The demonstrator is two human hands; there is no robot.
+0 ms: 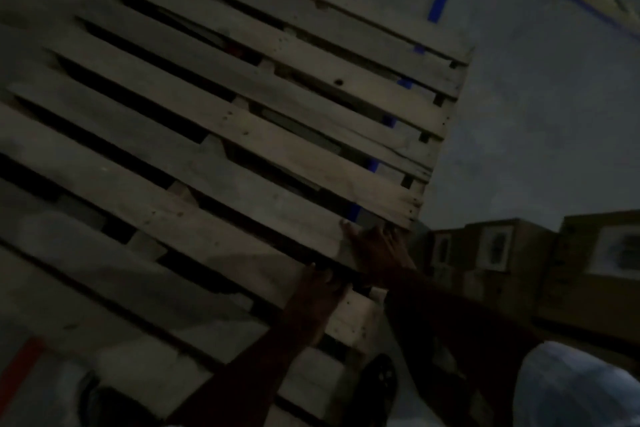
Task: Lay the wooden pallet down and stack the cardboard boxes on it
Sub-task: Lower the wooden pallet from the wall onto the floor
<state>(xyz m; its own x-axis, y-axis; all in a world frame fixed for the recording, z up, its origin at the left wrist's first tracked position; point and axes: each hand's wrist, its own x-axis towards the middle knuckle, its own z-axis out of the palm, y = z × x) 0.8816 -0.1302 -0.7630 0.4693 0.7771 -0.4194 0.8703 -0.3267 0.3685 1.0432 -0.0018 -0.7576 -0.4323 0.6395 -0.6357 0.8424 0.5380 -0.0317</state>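
We are on the first step, our left hand (pixel 322 288) and right hand (pixel 377 250) each curled round a slat at the wooden pallet's (pixel 207 149) near corner, cardboard boxes (pixel 502 253) just right of it, so next we ease it flat

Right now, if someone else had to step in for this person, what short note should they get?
Left grip: curled on a slat edge of the wooden pallet.
Right grip: holds a neighbouring slat near the pallet's corner.
Pallet: looks tilted, not yet flat on the floor.
Cardboard boxes: to the right, none on the pallet.
Done: pallet in hand.
Left: lay it flat, then stack the boxes.
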